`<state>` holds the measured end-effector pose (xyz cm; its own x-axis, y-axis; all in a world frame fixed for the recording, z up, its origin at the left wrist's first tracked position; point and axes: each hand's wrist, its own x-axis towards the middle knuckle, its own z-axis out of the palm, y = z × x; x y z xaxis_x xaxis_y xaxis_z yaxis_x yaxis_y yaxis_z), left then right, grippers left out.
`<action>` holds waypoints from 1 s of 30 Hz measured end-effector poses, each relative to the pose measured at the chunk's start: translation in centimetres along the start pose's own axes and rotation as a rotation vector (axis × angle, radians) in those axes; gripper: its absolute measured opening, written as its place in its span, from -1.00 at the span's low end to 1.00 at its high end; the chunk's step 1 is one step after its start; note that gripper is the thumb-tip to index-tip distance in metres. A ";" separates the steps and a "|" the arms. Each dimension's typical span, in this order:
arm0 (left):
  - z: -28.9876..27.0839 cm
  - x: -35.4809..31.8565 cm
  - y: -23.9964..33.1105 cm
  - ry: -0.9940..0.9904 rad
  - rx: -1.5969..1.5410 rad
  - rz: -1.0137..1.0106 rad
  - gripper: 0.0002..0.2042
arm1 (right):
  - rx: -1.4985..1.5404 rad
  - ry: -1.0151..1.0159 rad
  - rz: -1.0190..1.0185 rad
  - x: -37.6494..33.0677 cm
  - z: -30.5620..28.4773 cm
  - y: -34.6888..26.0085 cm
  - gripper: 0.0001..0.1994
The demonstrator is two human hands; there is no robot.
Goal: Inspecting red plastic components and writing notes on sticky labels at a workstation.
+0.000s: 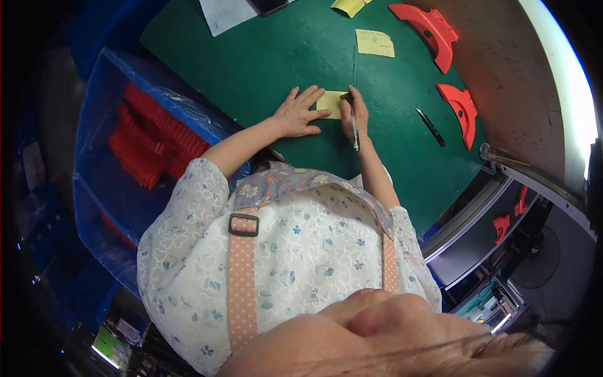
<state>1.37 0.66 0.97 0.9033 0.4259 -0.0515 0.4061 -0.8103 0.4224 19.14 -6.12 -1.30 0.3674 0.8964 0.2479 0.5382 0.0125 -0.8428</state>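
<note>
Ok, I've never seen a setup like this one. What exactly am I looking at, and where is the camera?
There's no robot here: these are a person's two bare hands, seen by a wide fisheye camera worn on the head and looking down. The lens bends straight edges, and the picture's left is the person's left. The left hand lies with spread fingers at a small yellow note on the green table. The right hand holds a pen at that note's right side. Farther off lies another yellow note with writing on it. To the right are two curved red parts and a slim black tool. Beside the table, at left, a blue bin holds more red pieces.
</note>
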 end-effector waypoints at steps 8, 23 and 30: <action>0.1 -0.4 -0.3 -0.052 0.052 -0.018 -0.48 | -0.054 -0.029 -0.156 0.8 0.0 -1.5 -0.84; 0.9 -0.3 -0.6 0.019 -0.016 -0.028 -0.55 | 0.001 0.134 -0.113 0.7 3.6 0.0 -0.90; 0.2 -0.2 -0.5 -0.089 0.030 -0.053 -0.50 | -0.109 0.078 -0.118 0.8 3.7 0.1 -0.90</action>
<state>1.03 0.91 0.59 0.8887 0.4320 -0.1536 0.4563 -0.7999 0.3899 16.66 -3.72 -2.92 0.3524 0.8541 0.3825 0.6586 0.0640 -0.7498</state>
